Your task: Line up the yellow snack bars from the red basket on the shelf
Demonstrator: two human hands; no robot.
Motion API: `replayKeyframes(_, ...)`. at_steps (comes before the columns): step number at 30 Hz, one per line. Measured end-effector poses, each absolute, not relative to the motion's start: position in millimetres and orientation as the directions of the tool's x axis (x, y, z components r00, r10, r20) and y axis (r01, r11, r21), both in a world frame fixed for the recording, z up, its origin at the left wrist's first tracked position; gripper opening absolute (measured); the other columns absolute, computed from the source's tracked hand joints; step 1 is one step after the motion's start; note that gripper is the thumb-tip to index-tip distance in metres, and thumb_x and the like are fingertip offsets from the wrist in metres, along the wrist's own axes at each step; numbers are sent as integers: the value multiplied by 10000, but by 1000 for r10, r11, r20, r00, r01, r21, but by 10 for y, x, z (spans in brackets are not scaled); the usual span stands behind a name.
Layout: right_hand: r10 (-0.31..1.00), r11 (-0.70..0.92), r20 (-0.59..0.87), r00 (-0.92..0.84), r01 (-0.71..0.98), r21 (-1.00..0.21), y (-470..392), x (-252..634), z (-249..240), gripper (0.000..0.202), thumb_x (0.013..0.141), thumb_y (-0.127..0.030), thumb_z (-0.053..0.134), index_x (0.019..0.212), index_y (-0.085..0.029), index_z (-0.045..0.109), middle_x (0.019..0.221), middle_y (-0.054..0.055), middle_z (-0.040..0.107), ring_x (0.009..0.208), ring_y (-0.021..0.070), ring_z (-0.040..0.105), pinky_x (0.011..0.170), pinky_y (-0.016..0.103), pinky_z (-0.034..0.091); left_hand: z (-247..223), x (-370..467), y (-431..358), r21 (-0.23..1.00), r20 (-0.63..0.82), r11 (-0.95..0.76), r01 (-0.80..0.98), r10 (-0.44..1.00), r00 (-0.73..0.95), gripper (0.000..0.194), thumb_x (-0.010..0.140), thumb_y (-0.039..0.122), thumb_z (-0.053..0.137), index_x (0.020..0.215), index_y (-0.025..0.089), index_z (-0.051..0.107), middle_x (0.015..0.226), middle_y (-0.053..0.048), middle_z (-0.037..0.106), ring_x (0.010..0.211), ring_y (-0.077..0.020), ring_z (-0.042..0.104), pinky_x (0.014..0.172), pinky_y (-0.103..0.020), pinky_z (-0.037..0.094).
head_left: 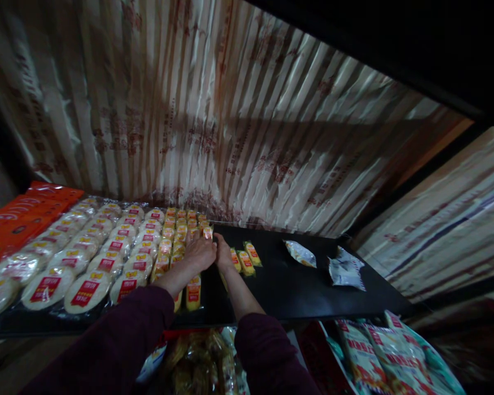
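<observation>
Arms stretched forward, forearms partly bare, left hand just beside right hand, fingers partly hidden

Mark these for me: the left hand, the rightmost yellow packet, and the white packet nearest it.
Left hand [200, 253]: head view, back of the hand.
Rightmost yellow packet [252, 254]: head view, middle of its wrapper.
White packet [300, 254]: head view, middle of its upper face.

Dim, wide-angle frame; light source out of shot.
Glare streaks on the crinkled wall liner, broad shadow band across its right half. Specular glints on the round cracker packs. Overhead panel crushed to black, sleeves near-black. Left hand and yellow packs soft, fine print unreadable. Edges stretched and slanted.
</observation>
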State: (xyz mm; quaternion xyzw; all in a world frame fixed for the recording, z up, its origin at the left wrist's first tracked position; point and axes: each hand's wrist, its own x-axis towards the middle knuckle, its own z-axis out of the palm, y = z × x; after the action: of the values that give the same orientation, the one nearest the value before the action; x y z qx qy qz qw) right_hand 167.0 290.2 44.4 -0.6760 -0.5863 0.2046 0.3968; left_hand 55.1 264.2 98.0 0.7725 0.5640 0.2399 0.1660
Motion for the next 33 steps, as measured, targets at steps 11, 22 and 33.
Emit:
replayKeyframes(11,969,-38,149,199,711,-702,2882,1586,500,395,764,-104,486,1111,-227,631,739,29,666,718,185,592,678,265,408,948,545,2703,481,170,-337,809,941,291,340,871,246,392,881,166,722,1098,-163,673,1240,-348,388,1059,-532,117)
replayKeyframes(22,973,42,195,122,739,-673,2878,1585,544,402,781,-111,468,1145,-217,601,978,51,654,905,173,585,811,263,435,1054,512,2679,323,91,-372,870,927,363,437,920,247,301,896,146,725,1068,-137,689,1177,-341,457,1022,-541,216)
replayKeyframes(33,951,53,271,148,787,-614,2812,1599,526,436,755,-72,461,1160,-162,595,1034,100,637,960,202,580,876,326,441,1102,477,2583,403,127,-363,840,931,342,354,895,228,357,971,142,692,1120,-144,668,1253,-286,434,1086,-497,194)
